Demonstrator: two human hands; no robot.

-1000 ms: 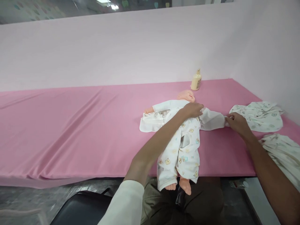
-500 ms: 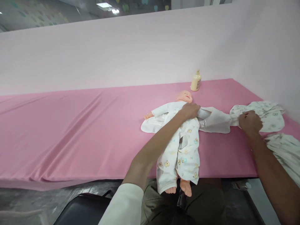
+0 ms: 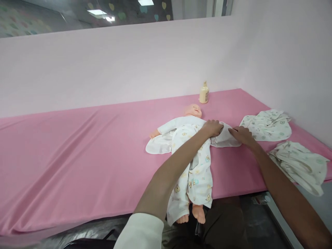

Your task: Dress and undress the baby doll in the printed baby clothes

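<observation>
A baby doll point(image 3: 193, 110) lies on its back with its feet over the table's near edge. It wears printed trousers point(image 3: 198, 180) with bears on them and a white baby shirt point(image 3: 176, 122), whose one sleeve covers the arm on the left. My left hand point(image 3: 214, 128) is closed on the shirt by the doll's shoulder on the right. Close beside it, my right hand point(image 3: 241, 134) pinches the end of the other white sleeve point(image 3: 225, 136). The doll's arm on that side is hidden by cloth and hands.
A cream pump bottle point(image 3: 204, 94) stands behind the doll's head. To the right lie a printed baby garment point(image 3: 269, 126) and a crumpled pale cloth point(image 3: 301, 164), which hangs over the edge. Pink cloth point(image 3: 77, 166) covers the table, with a wall behind it.
My right hand has come left from the printed garment to the sleeve's end, close to my left hand. The left hand stays at the doll's shoulder. The view has shifted right.
</observation>
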